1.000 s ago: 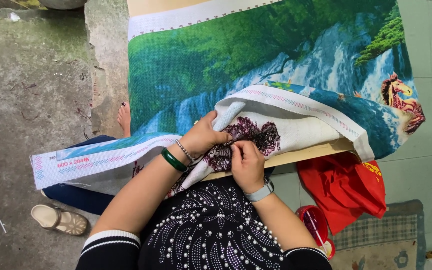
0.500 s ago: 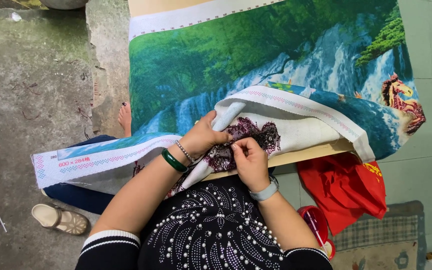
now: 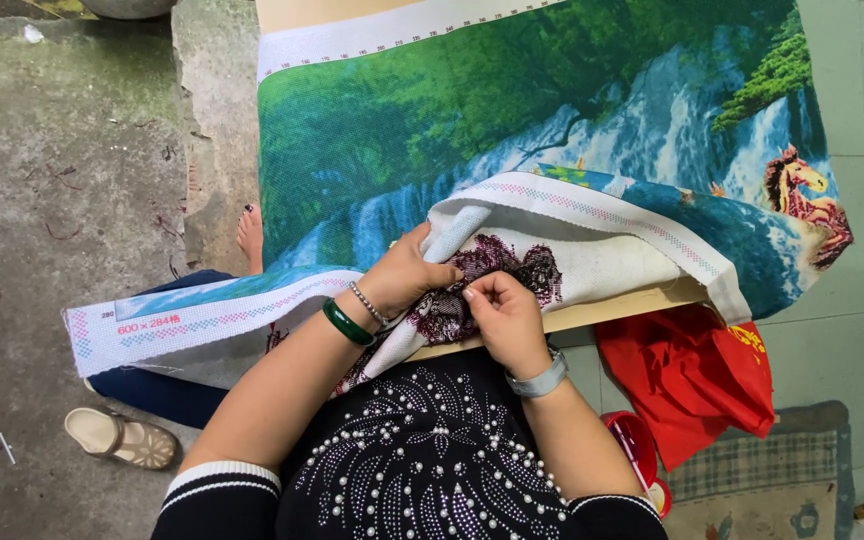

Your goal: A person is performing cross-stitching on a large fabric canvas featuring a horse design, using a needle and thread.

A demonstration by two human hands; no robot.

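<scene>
A large cross-stitch canvas printed with green forest, a waterfall and a horse lies over a wooden board in front of me. Its near edge is folded back, showing the white underside with a dark maroon stitched patch. My left hand, with a green bangle and a bead bracelet at the wrist, grips the folded cloth beside that patch. My right hand, a grey watch on its wrist, pinches at the stitched patch with thumb and forefinger; a needle cannot be made out.
A red cloth bag lies at the right under the board, with a red plastic container beside it and a checked mat on the tiled floor. A beige sandal rests on the concrete at left. A bare foot shows beyond the canvas.
My right hand's fingers have shifted slightly on the maroon patch. The left hand and the canvas stay where they were.
</scene>
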